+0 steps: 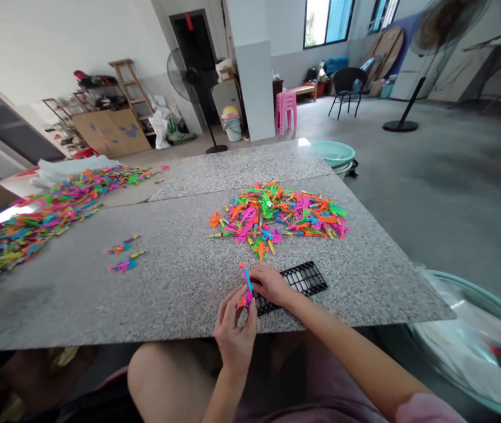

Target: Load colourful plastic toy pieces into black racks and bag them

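Plastic toy (pixel 247 282), pink, blue and orange, sits clamped between the thumb and fingers of your left hand (pixel 235 326). Your right hand (pixel 272 285) bends in at its right side; whether it grips, I cannot tell. Beneath your right hand lies a black tray (pixel 307 279); beyond, a toy pile (pixel 296 214).

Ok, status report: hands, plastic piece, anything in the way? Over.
Left hand holds plastic piece. Right hand at its side, partly covering black grid. Nothing visibly blocking.
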A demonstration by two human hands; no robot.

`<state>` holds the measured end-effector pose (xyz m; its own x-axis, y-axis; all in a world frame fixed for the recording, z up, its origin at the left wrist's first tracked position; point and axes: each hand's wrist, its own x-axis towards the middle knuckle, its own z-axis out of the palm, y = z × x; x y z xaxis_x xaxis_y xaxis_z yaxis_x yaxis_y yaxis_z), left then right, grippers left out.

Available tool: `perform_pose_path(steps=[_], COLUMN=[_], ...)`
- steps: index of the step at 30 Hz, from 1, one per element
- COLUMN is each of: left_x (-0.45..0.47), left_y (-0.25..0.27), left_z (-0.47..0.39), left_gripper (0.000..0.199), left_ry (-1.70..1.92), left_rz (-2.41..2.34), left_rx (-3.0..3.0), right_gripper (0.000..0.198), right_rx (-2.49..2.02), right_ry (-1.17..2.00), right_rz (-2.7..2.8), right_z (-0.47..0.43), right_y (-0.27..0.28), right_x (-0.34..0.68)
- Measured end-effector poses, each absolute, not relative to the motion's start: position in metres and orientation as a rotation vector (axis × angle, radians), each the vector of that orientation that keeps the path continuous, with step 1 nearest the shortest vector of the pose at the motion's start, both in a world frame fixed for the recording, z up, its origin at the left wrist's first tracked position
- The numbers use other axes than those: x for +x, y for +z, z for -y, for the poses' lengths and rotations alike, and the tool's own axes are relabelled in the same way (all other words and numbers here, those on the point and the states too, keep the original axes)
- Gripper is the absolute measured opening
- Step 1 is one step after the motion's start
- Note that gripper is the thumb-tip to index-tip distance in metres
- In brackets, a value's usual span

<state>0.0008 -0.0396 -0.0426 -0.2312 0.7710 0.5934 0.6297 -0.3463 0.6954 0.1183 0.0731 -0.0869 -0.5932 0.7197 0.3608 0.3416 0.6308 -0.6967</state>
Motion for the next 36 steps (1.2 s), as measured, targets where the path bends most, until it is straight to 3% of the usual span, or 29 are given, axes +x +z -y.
perform_pose_path(steps=[3,9,18,24,27,29,33,36], left_x=[-0.003,-0.003,-0.015,-0.025,-0.028,-0.029,-0.027,-0.024], left_y=[-0.041,-0.043,-0.024,-0.015,-0.008,-0.004,-0.004,-0.008], left_z=[0.042,0.042,0.033,0.023,0.02,0.019,0.021,0.022], left_gripper=[0.032,0.012,0.005,0.026,0.028,0.031,0.035,0.039], left_ry=[1.619,1.516,1.309,1.158,0.984,0.911,0.903,0.931], left_rz=[-1.739,-1.813,-1.667,-1.619,-1.637,-1.649,-1.669,-1.706], left_rx=[1.828,1.933,2.074,2.084,2.243,2.291,2.263,2.246], right_gripper=[0.007,0.007,0.009,0.01,0.028,0.036,0.024,0.022], right_rx=[-0.863,-0.936,-0.932,-0.923,-0.841,-1.01,-1.616,-1.645], right_ry=[0.774,0.788,0.693,0.737,0.732,0.599,0.286,0.297], right_rz=[2.223,2.239,2.253,2.245,2.267,2.189,2.06,2.135], right_z=[-0.073,-0.072,-0.072,-0.07,-0.086,-0.11,-0.164,-0.181], right_y=[-0.084,-0.081,-0.082,-0.086,-0.08,-0.07,-0.048,-0.043], right_x=[0.118,0.118,0.117,0.115,0.133,0.153,0.184,0.19])
